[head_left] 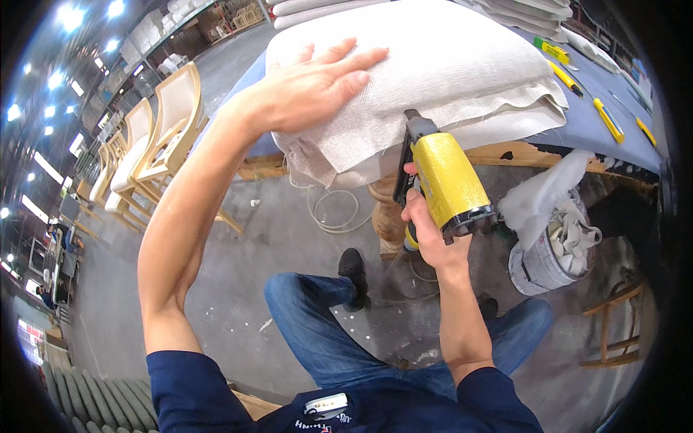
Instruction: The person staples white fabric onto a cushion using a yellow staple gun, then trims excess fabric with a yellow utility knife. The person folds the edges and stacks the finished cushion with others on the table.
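Note:
A padded seat cushion in pale beige woven fabric (433, 61) lies on a blue-covered worktable (530, 130), its loose fabric edges hanging over the front. My left hand (314, 85) rests flat on the cushion's left part, fingers spread. In my right hand (427, 229) is a yellow and black pneumatic staple gun (449, 177), gripped by its handle. Its black nose meets the fabric near the cushion's front edge. Part of the handle is hidden behind my fingers.
Yellow-handled tools, including a utility knife (565, 78), lie on the table's right side. A white bucket of fabric scraps (530, 268) stands on the floor below. Light wooden chairs (173, 108) line up at the left. An air hose (332, 216) coils beneath the table.

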A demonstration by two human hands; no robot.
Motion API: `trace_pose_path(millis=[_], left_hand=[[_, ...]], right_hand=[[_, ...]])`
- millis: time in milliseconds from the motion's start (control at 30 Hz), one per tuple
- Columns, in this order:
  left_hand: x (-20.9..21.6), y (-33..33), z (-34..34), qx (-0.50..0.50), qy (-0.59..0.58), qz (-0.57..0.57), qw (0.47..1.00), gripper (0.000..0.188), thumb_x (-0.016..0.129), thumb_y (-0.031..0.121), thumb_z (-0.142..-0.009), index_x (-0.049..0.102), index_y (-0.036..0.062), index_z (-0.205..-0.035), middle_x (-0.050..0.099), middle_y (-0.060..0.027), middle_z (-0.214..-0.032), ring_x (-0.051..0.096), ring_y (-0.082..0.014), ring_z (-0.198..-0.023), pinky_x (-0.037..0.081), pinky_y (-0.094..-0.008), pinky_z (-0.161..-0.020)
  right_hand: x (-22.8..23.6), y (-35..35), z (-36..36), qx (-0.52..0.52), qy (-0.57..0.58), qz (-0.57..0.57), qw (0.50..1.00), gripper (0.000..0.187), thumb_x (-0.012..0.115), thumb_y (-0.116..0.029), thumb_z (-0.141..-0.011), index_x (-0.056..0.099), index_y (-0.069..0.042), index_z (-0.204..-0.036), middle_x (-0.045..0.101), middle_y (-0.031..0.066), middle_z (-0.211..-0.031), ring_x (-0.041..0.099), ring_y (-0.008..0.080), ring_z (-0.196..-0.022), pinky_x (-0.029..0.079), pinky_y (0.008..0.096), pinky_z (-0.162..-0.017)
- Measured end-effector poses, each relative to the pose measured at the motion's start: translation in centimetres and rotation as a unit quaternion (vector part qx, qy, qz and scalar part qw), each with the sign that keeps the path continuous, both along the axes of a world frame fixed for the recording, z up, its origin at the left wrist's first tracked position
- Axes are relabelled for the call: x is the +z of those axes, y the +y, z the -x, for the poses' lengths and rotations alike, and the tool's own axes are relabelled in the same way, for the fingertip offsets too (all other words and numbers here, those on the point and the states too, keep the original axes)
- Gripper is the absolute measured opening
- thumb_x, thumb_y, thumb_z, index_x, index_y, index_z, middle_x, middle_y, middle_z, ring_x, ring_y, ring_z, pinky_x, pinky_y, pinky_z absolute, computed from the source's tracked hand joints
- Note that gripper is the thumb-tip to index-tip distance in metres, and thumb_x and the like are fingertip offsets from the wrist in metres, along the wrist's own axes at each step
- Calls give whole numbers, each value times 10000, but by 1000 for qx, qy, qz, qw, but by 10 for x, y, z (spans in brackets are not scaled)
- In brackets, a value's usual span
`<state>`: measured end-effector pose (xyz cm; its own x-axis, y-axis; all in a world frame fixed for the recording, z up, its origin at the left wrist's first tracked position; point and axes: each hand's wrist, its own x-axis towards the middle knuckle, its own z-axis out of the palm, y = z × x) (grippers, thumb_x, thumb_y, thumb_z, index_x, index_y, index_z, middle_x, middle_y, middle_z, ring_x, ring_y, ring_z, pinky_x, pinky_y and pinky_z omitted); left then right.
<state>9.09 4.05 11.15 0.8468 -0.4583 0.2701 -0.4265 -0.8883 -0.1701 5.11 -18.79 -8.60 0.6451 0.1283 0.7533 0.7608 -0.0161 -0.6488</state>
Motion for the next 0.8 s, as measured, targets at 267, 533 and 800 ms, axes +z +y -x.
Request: trace_pose_path(millis=[267,533,800], left_hand=[[-35,-30,36,-4,-227,-108,968,529,547,344,-1052,455,423,-1567,448,-105,-1619,576,-474,-1269,484,-598,-1074],[-46,-38,40,1,-284,-139,949,776,781,253,-866,468,435,-1553,510,-78,-1556,616,-426,-1193,536,-538,-1008],[-52,-37,35,7,-311,-135,941,935,840,193,-764,438,421,-1576,538,-78,-1519,622,-414,-1182,553,-531,-981]], right_hand=[[-2,6,7,17,27,-13,999,448,566,10,-982,498,2,-1425,633,152,-1285,594,131,-752,535,294,-669],[-3,12,22,4,19,0,1000,382,610,-32,-994,560,-13,-1372,675,133,-1280,631,160,-833,542,322,-746],[-8,25,17,-25,-10,12,1000,365,614,-10,-982,582,0,-1345,688,144,-1254,649,174,-841,552,336,-750]])
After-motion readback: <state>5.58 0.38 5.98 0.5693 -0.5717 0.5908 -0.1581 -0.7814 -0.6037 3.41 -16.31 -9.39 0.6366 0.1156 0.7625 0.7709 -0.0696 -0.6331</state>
